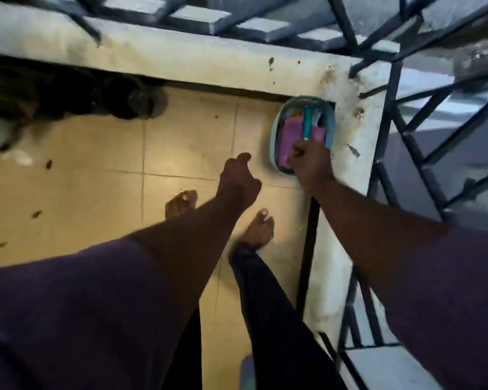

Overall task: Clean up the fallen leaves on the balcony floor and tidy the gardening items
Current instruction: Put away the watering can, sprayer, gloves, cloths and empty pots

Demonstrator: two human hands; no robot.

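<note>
Teal oval basket [274, 142] sits on the floor, tucked into the corner of the balcony ledge, touching the ledge wall. Inside the basket: a folded purple cloth [289, 136], a teal-handled tool [307, 122] lying over the cloth, something orange behind it, unclear what. Fallen leaves: small dark ones [49, 163] scattered on the tiles well left of the basket.

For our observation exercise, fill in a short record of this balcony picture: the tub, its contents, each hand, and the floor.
tub: teal tub in the corner by the ledge
contents: purple cloth, teal-handled tool
right hand: right hand at the tub, fingers curled at the cloth's edge
left hand: left hand loosely curled, holding nothing
floor: tiled floor, a few dark leaves
</note>
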